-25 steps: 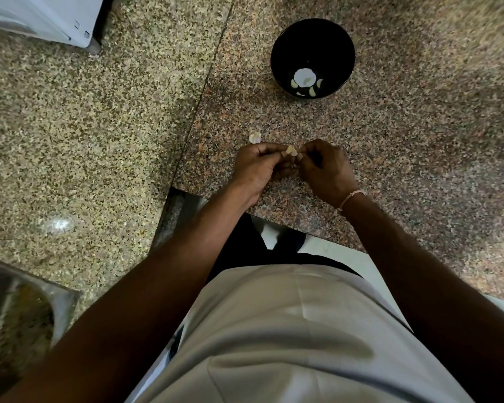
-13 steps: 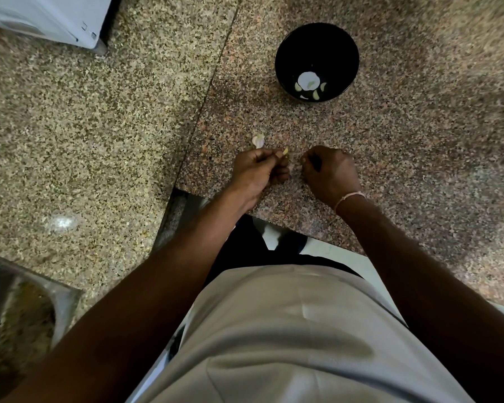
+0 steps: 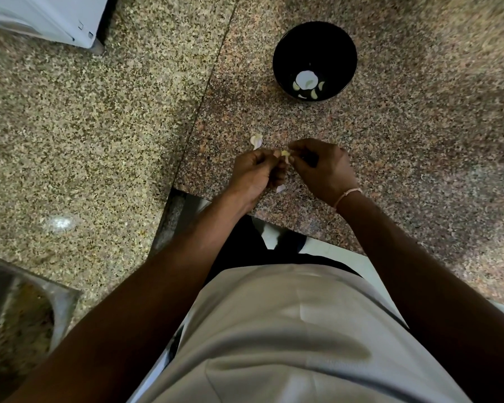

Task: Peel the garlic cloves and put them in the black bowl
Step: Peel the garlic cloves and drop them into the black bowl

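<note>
I see the left hand [image 3: 255, 173] and the right hand [image 3: 322, 168] meeting over the granite counter [image 3: 419, 170], both pinching one small garlic clove [image 3: 285, 154] between their fingertips. Just beyond the left fingers, a loose piece of garlic [image 3: 256, 140] lies on the counter. Under the grip, close to the left palm, I see a pale scrap of skin [image 3: 280, 189]. The black bowl [image 3: 282, 59] stands well beyond the grip, with some peeled cloves [image 3: 314, 95] inside.
</note>
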The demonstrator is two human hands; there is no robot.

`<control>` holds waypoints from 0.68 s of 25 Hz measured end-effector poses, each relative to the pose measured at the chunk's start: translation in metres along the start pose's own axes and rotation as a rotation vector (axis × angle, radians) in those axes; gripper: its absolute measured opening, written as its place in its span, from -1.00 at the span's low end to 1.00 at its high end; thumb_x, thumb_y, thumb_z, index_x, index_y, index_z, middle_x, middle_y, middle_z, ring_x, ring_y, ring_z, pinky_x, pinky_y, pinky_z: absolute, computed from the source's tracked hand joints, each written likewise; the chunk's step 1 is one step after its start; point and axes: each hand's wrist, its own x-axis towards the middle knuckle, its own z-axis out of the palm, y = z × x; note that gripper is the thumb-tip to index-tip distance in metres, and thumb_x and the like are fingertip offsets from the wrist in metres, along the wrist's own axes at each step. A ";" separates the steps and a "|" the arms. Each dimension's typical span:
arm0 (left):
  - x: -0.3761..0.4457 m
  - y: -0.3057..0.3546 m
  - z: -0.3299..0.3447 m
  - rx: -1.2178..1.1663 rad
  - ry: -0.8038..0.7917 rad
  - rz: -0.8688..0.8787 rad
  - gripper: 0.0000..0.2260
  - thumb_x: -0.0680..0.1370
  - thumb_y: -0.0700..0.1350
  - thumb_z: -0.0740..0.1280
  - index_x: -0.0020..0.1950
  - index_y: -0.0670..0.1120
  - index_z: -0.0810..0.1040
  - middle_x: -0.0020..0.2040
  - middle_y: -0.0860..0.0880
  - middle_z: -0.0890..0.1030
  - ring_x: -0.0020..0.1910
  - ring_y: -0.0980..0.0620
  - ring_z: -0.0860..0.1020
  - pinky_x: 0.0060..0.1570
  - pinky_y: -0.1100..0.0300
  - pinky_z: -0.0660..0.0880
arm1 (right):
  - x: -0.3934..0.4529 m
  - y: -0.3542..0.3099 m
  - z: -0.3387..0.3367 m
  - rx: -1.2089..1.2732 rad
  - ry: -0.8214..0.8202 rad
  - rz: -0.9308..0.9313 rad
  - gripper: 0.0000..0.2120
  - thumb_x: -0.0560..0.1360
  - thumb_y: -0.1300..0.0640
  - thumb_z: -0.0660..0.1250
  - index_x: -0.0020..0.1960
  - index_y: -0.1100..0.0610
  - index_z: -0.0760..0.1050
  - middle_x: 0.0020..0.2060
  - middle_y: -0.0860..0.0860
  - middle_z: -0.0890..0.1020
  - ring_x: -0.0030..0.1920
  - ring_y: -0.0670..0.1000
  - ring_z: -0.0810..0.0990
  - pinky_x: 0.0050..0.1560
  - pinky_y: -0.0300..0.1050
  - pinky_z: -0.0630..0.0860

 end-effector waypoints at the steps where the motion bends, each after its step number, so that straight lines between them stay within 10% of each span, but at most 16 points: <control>1: -0.001 0.001 0.000 0.002 -0.005 0.007 -0.82 0.67 -0.16 0.37 -0.07 -0.19 0.67 -0.24 -0.16 0.69 -0.35 -0.03 0.63 -0.30 0.13 0.63 | 0.002 0.000 0.001 0.011 -0.013 -0.003 -0.81 0.55 0.13 0.46 0.16 0.06 0.69 -0.07 -0.10 0.73 -0.10 -0.20 0.67 -0.07 -0.45 0.55; 12: 0.002 0.011 -0.013 0.109 0.166 0.031 -0.85 0.66 -0.16 0.39 -0.08 -0.18 0.65 -0.19 -0.17 0.71 -0.32 -0.05 0.64 -0.18 -0.01 0.64 | 0.054 0.000 0.017 -0.296 0.014 -0.055 -0.83 0.52 0.04 0.40 0.04 0.02 0.72 -0.04 0.09 0.70 0.05 0.17 0.63 -0.02 0.02 0.61; 17: 0.001 0.008 -0.017 0.225 0.179 0.006 -0.84 0.61 -0.28 0.39 -0.16 -0.14 0.63 -0.27 -0.11 0.68 -0.29 -0.06 0.62 -0.10 -0.18 0.65 | 0.035 0.010 0.005 -0.263 0.062 -0.064 -0.78 0.59 0.15 0.36 0.17 0.09 0.71 -0.01 0.14 0.68 -0.06 0.10 0.62 -0.10 -0.08 0.54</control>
